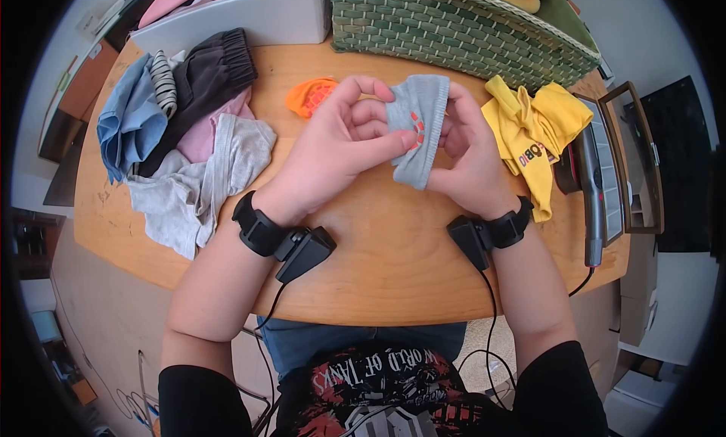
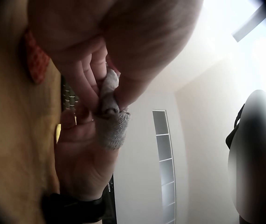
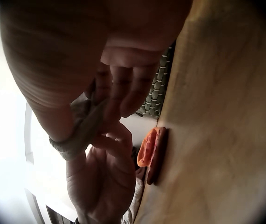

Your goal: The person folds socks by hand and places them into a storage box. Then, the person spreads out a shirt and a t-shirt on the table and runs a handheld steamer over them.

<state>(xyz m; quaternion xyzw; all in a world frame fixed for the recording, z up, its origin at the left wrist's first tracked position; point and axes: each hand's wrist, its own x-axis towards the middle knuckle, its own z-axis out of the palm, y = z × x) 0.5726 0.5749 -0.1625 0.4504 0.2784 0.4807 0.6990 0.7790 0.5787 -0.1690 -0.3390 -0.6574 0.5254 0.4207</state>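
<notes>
A small grey sock [image 1: 417, 96] with a ribbed cuff and red-orange marks is held up over the table between both hands. My left hand [image 1: 333, 146] pinches its left side, thumb across the front and fingers curled behind. At the cuff side, my right hand [image 1: 478, 153] grips it with the thumb low and the fingers behind the fabric. In the left wrist view the sock [image 2: 112, 130] shows edge-on, bunched between thumb and fingers. Beyond the hands, a folded orange piece with a red pattern [image 1: 310, 96] lies on the table; it appears in the right wrist view too [image 3: 151, 151].
Left on the wooden table [image 1: 378, 263] lies a pile of clothes [image 1: 189, 149]. A yellow garment [image 1: 533, 127] lies at the right, beside a black corded appliance [image 1: 592, 187] and a framed organizer [image 1: 631, 157]. A white bin [image 1: 249, 21] and a green woven basket [image 1: 454, 40] stand behind.
</notes>
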